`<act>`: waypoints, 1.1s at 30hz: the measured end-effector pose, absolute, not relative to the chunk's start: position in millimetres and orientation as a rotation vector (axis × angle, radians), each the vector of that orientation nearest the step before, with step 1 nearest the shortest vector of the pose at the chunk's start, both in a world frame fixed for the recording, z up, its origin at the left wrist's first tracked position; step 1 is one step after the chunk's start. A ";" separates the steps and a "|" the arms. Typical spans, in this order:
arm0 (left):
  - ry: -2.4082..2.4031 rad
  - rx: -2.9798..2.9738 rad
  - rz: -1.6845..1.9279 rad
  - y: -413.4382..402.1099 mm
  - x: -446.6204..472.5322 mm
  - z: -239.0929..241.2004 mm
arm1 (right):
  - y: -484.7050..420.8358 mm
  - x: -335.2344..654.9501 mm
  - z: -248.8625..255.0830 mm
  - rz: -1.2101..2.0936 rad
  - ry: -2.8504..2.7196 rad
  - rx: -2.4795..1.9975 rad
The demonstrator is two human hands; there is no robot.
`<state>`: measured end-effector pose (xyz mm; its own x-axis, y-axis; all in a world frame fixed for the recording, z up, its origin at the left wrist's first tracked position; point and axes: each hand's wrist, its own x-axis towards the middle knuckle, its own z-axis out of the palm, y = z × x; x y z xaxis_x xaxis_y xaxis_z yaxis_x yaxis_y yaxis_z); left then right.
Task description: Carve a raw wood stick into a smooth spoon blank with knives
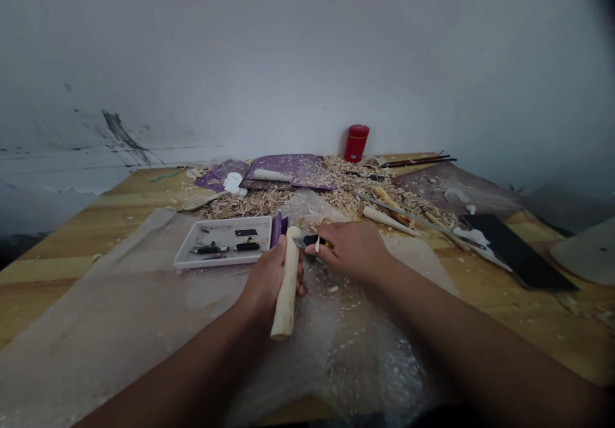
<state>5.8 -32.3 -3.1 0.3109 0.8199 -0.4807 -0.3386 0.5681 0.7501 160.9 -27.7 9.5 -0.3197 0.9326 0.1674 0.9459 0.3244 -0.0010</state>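
A pale, bark-free wooden stick (pixel 287 290) slants upward away from me, its cut end nearest. My left hand (pixel 269 271) is closed around its upper middle, fingers wrapped underneath. In my right hand (pixel 353 248) is a utility knife (pixel 311 241) with a dark and yellow handle, pointing left. Its blade touches or lies very close to the stick's right side near the far end. A small pale sliver of wood shows by my right fingers. Clear plastic sheeting (pixel 211 332) lies under both hands.
A white tray (pixel 221 263) holding dark-handled tools sits left of the stick. Wood shavings (pixel 250 205) heap behind it. A red canister (pixel 356 143) stands by the wall. A long metal strip (pixel 418 216), a tapered wooden piece (pixel 389 220) and a black slab (pixel 521 252) lie right.
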 end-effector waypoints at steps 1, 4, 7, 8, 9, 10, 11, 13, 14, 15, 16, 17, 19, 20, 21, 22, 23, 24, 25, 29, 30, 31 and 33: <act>0.969 0.612 0.815 -35.1 6.5 -2.9 | -24.7 165.4 10.6 -0.152 -2.414 -1.808; 0.937 0.731 0.776 -45.8 8.8 -1.0 | -14.2 186.0 14.3 -0.201 -2.172 -2.143; 0.930 0.743 0.812 -48.8 8.8 0.2 | -11.1 198.9 17.0 -0.240 -2.044 -2.157; 0.951 0.739 0.819 -47.1 8.3 0.0 | -12.6 198.4 17.2 -0.227 -2.081 -2.087; 0.973 0.736 0.815 -44.3 7.6 -0.5 | -15.1 195.5 17.1 -0.204 -2.133 -2.015; 0.995 0.729 0.812 -41.1 6.9 -1.1 | -18.2 190.9 16.7 -0.177 -2.187 -1.951; 1.011 0.722 0.813 -37.7 6.1 -1.7 | -21.5 185.5 16.0 -0.152 -2.234 -1.895; 1.024 0.710 0.831 -31.7 4.7 -2.4 | -27.6 175.3 14.3 -0.109 -2.306 -1.804; 1.016 0.701 0.843 -29.3 4.0 -2.5 | -30.0 171.3 13.3 -0.087 -2.337 -1.762; 1.003 0.691 0.857 -27.6 3.4 -2.2 | -31.9 168.3 12.3 -0.064 -2.371 -1.717; 0.992 0.681 0.870 -26.3 2.8 -1.8 | -33.4 166.1 11.4 -0.041 -2.404 -1.675; 0.993 0.675 0.879 -25.4 2.3 -1.4 | -34.6 164.4 10.6 -0.019 -2.435 -1.638; 1.035 0.686 0.886 -24.4 1.5 -0.5 | -37.1 161.6 9.7 0.013 -2.488 -1.567; 1.073 0.700 0.890 -24.0 1.2 -0.4 | -38.6 160.0 9.5 0.027 -2.512 -1.525; 1.105 0.712 0.893 -23.4 0.9 -0.6 | -40.4 158.2 9.4 0.040 -2.535 -1.480; 1.127 0.714 0.904 -22.8 0.7 -1.1 | -42.3 156.1 9.4 0.050 -2.555 -1.435; 1.136 0.708 0.923 -22.0 0.6 -1.9 | -44.4 154.0 9.5 0.057 -2.573 -1.393; 1.132 0.696 0.947 -21.1 0.5 -2.8 | -46.5 151.9 9.6 0.064 -2.591 -1.356; 1.121 0.683 0.963 -20.2 0.4 -3.7 | -48.5 150.1 9.7 0.069 -2.609 -1.327; 1.079 0.713 0.953 -19.0 -0.1 -6.4 | -52.9 146.6 10.1 0.066 -2.679 -1.286; 1.080 0.736 0.949 -19.3 -0.4 -6.7 | -53.2 146.5 10.4 0.063 -2.688 -1.286; 1.087 0.759 0.950 -19.7 -0.9 -7.2 | -53.2 146.5 10.6 0.059 -2.692 -1.289; 1.106 0.797 0.951 -20.2 -1.9 -8.1 | -53.2 146.3 10.8 0.044 -2.681 -1.299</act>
